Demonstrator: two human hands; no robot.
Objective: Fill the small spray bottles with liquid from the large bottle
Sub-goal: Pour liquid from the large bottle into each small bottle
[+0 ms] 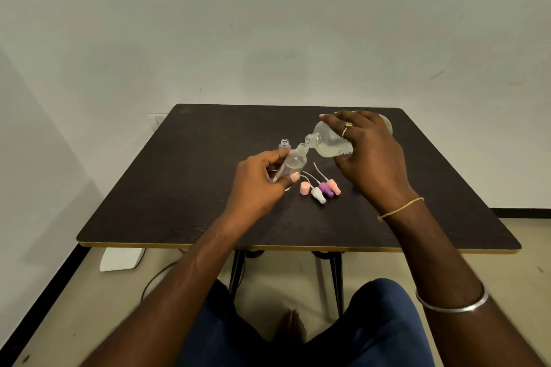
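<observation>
Two bottles, judged light and slippery, are held mid-frame: small bottle (pixel 293 162) pinched low by left hand (pixel 259 185), large bottle (pixel 328 140) clasped round its body by right hand (pixel 369 158).

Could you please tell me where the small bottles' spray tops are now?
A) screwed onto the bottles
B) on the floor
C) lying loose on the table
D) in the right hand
C: the pink, white and purple spray tops lie loose on the table, while the left hand holds an uncapped small bottle and the right hand tilts the large bottle toward it.
</observation>
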